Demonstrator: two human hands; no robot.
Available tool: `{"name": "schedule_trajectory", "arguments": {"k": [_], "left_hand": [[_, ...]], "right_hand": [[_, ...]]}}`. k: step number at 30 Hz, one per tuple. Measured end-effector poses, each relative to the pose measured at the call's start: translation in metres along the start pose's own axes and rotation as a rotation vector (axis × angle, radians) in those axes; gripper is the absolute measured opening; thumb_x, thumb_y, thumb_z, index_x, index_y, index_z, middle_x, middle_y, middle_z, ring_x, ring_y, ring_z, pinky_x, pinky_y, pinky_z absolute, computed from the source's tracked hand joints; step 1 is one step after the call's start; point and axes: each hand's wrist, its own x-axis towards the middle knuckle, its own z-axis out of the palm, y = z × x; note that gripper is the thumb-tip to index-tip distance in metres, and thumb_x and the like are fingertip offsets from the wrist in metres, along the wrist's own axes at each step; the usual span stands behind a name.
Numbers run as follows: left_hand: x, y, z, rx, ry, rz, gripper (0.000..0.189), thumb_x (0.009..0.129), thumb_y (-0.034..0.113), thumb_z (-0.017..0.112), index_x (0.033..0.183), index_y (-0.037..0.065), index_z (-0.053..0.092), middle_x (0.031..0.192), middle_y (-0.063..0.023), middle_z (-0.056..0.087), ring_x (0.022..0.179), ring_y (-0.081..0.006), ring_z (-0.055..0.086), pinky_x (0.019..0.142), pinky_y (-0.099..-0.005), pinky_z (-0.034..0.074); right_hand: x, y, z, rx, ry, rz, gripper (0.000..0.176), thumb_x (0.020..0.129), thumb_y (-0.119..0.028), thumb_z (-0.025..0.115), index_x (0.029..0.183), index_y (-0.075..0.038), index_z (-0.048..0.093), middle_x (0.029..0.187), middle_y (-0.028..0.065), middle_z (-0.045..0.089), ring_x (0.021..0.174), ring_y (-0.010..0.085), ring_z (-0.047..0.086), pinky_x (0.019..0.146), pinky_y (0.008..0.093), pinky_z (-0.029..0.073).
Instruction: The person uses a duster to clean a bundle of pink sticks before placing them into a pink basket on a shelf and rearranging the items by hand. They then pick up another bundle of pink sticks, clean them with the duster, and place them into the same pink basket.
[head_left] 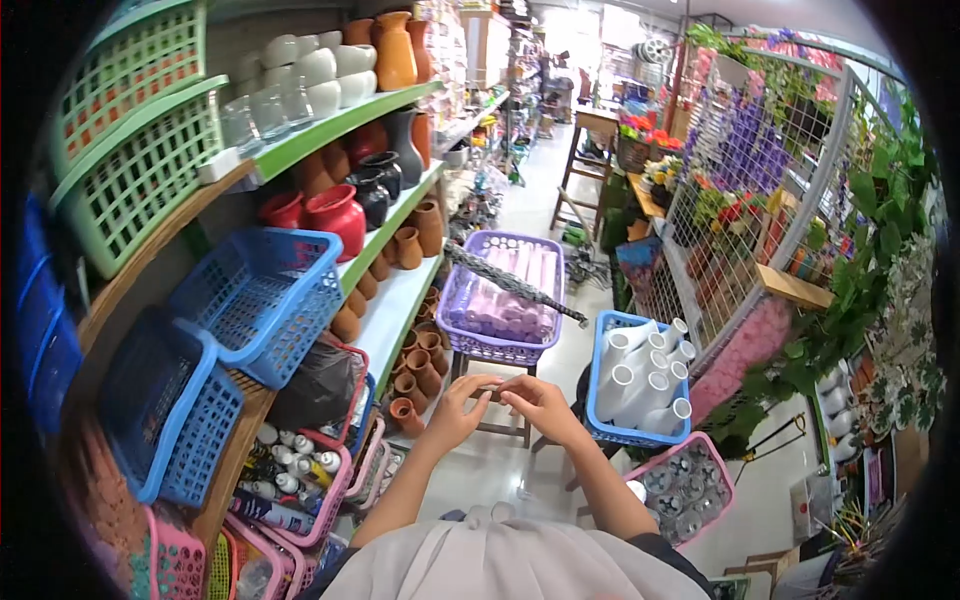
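Note:
Both hands meet in front of my body at the centre of the head view. My left hand (pixel 459 410) is closed, thumb and fingers pinched together. My right hand (pixel 543 408) is closed too, its fingertips touching those of the left. Whatever may lie between the fingertips is too small to make out. Just beyond them stands a purple basket (pixel 455 342) on a stool, filled with wrapped pinkish cylinders. A folded dark patterned umbrella (pixel 510 285) lies slantwise across its top. To the right, a blue basket (pixel 640 432) holds several white bottle-shaped vases (pixel 657 382).
Shelves (pixel 395 205) with clay pots and red and black vases line the left, with blue baskets (pixel 262 300) nearer me. A pink basket of glass jars (pixel 690 492) sits low right. Beyond is a wire rack (pixel 745 190) with artificial flowers; an aisle (pixel 535 190) runs ahead.

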Motion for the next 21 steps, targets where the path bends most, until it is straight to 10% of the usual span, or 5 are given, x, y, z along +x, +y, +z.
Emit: {"name": "schedule_trajectory", "arguments": {"k": [17,21], "left_hand": [[0.168,-0.230,0.051,-0.104,0.045,-0.369,0.022,0.088,0.008,0.056,0.105,0.000,0.066,0.099,-0.0135,0.069,0.092,-0.0228,0.067,0.082,-0.0325,0.051],[0.201,-0.289,0.070,0.007,-0.078,-0.490,0.029,0.085,0.017,0.060,0.107,0.000,0.067,0.104,-0.0178,0.069,0.095,-0.0285,0.067,0.085,-0.0366,0.051]], "right_hand": [[0.177,0.139,-0.104,-0.424,0.455,0.090,0.020,0.085,-0.020,0.066,0.095,-0.002,0.068,0.086,0.0134,0.068,0.077,0.0260,0.066,0.072,0.0354,0.052],[0.210,0.178,-0.113,-0.978,0.660,0.064,0.041,0.079,-0.011,0.058,0.120,-0.007,0.056,0.121,0.0100,0.058,0.114,0.0301,0.051,0.094,0.0477,0.039]]}}
